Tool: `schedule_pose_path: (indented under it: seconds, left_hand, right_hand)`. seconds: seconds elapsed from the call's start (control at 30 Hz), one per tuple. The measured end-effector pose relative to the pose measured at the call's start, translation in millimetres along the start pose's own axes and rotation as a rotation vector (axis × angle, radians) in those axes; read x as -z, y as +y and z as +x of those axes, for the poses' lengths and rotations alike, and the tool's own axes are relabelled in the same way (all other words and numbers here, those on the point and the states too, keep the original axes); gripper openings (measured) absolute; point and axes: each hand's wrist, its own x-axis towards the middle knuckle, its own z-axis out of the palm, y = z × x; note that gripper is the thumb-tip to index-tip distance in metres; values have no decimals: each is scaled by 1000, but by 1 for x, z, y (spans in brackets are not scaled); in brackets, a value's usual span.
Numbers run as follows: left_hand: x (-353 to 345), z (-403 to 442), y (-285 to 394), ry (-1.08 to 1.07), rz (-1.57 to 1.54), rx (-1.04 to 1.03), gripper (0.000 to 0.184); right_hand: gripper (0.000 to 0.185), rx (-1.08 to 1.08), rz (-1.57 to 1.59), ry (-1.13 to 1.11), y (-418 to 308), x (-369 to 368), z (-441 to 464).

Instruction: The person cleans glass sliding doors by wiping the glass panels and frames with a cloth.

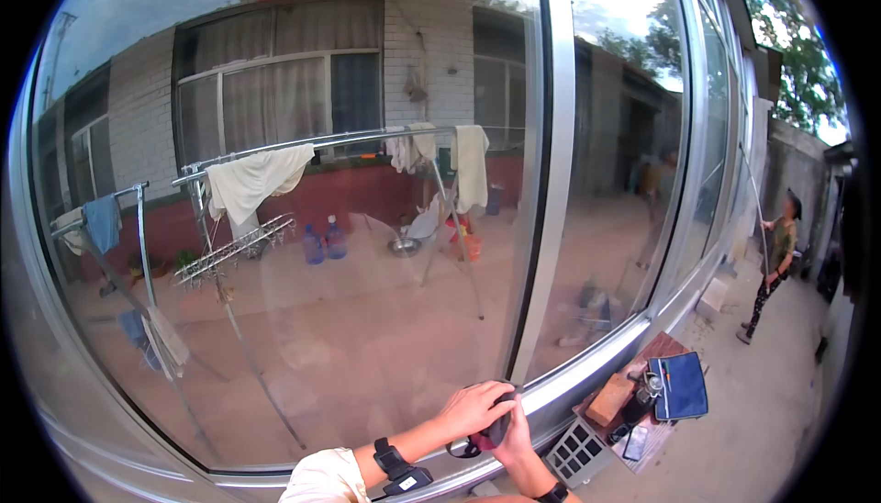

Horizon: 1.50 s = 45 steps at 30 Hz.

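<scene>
My left hand (pixel 470 411) reaches in from the lower left, its fingers closed over the top of a small dark object with a reddish part and a thin loop (pixel 496 428). From below, my right hand (pixel 517 439) grips the same object with its fingers wrapped around it. My hands cover much of it, so its kind is not plain. Both are close to the silver window frame (pixel 560 367), in front of the large glass pane (pixel 367 347). Black bands with a small box are on my left wrist, and a black band is on my right.
A low stand (pixel 656 349) at right carries a brick (pixel 610 399), a blue case (pixel 681 385), a dark bottle and a phone (pixel 635 442). Beside it sits a grey grid block (pixel 580 452). Farther right, a person (pixel 780 251) holds a long pole. Drying racks (pixel 248 159) with cloths show behind the glass.
</scene>
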Motion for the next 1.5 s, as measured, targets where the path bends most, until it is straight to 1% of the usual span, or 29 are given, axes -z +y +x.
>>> schedule_pose_path:
  seconds: [0.03,0.1,0.13,0.17,0.2,0.23,0.3,0.33,0.37,0.43,0.47,0.53,0.57,0.6,0.63,0.67,0.7,0.73,0.77,0.83,0.87,0.93,1.0,1.03,1.2,1.27,1.33,1.43,1.5]
  left_hand:
    - [12,-5,12,11,-2,-2,38]
    - [48,-19,34,395,86,-182,37]
    - [64,-30,34,397,82,-178,37]
    - [81,-43,31,471,103,-185,36]
    - [95,-55,25,548,127,-194,35]
    - [103,-70,16,557,97,-149,35]
    - [108,-105,3,576,53,-49,33]
    - [109,-124,0,581,39,4,32]
    - [107,-144,-5,605,50,27,31]
    - [99,-185,-18,635,60,104,31]
    - [95,-206,-24,642,59,164,31]
    - [88,-242,-26,699,-10,403,32]
    - [83,-258,-33,694,-16,409,32]
    - [79,-274,-39,748,-55,517,32]
    - [75,-283,-42,800,-92,629,32]
    - [73,-287,-41,790,-97,646,32]
    - [73,-291,-39,827,-130,664,32]
    - [73,-293,-39,867,-162,676,33]
    - [72,-292,-41,855,-162,687,33]
    - [64,-291,-39,913,-231,698,33]
    - [64,-288,-37,895,-254,727,32]
    - [58,-287,-45,863,-243,732,32]
    - [62,-284,-43,803,-251,718,32]
    - [66,-281,-42,770,-248,742,32]
    - [75,-261,-42,648,-235,680,31]
    - [78,-246,-39,605,-198,645,31]
    - [76,-236,-36,594,-194,624,31]
    - [76,-228,-34,584,-175,585,32]
    - [78,-226,-30,559,-149,553,32]
  right_hand:
    - [61,44,42,-26,-6,0,9]
    - [59,234,24,-23,-45,-36,19]
    - [57,436,-38,-69,-64,-55,29]
    - [58,615,-105,-108,-84,-70,42]
    - [61,811,-219,-182,-103,-87,57]
    - [69,933,-336,-223,-121,-93,84]
    - [69,1350,-911,-356,-170,-144,122]
    - [65,1660,-1234,-146,-188,-189,120]
    - [64,1757,-1352,-158,-200,-210,137]
    - [68,1942,-1469,4,-217,-251,165]
    - [71,2036,-1430,-12,-234,-273,170]
    - [71,2141,-1425,50,-274,-323,184]
    - [70,2163,-1399,63,-298,-350,191]
    - [66,2172,-1427,71,-324,-375,197]
    - [61,2629,-1960,512,-393,-389,232]
    - [56,2145,-1757,376,-393,-416,218]
    - [62,1957,-1501,187,-417,-434,220]
    - [65,1912,-1523,211,-428,-446,223]
    - [67,2034,-1801,264,-446,-450,235]
    - [62,1934,-1488,123,-414,-437,220]
    - [62,1903,-1506,134,-395,-414,218]
    - [57,2074,-1522,-53,-349,-364,202]
    - [61,2086,-1559,-185,-267,-293,168]
    - [57,2142,-1507,-272,-258,-280,172]
    - [62,1714,-1666,-83,-109,-94,152]
    - [63,1608,-1688,-107,-42,-12,146]
    - [67,1497,-1708,-120,13,46,129]
    - [65,1334,-1758,-123,24,52,105]
    - [63,1431,-1789,-187,-13,16,113]
